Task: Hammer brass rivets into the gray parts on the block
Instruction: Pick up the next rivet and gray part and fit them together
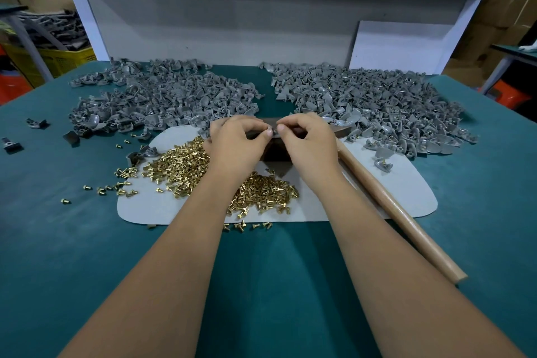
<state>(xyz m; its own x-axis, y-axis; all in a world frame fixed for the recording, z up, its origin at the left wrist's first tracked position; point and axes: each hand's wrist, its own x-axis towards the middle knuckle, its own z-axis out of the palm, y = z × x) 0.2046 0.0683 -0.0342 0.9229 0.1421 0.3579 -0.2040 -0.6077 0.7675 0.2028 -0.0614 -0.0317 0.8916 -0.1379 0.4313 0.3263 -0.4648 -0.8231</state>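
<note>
My left hand (pixel 236 144) and my right hand (pixel 306 142) meet fingertip to fingertip over the dark block (pixel 276 151) at the table's middle. Between their pinching fingers sits a small gray part (pixel 274 129), mostly hidden; I cannot tell whether a rivet is in it. A heap of brass rivets (pixel 186 166) lies on the pale mat (pixel 406 192) under my left wrist. A wooden-handled hammer (pixel 401 212) rests on the mat to the right of my right arm, its head hidden behind that hand.
Two big heaps of gray parts lie behind the hands, the left heap (pixel 162 96) and the right heap (pixel 377 107). Stray rivets (pixel 101 189) and a few dark pieces (pixel 13 145) dot the green tabletop (pixel 72 256) at left. A white board (pixel 398 46) leans at back right.
</note>
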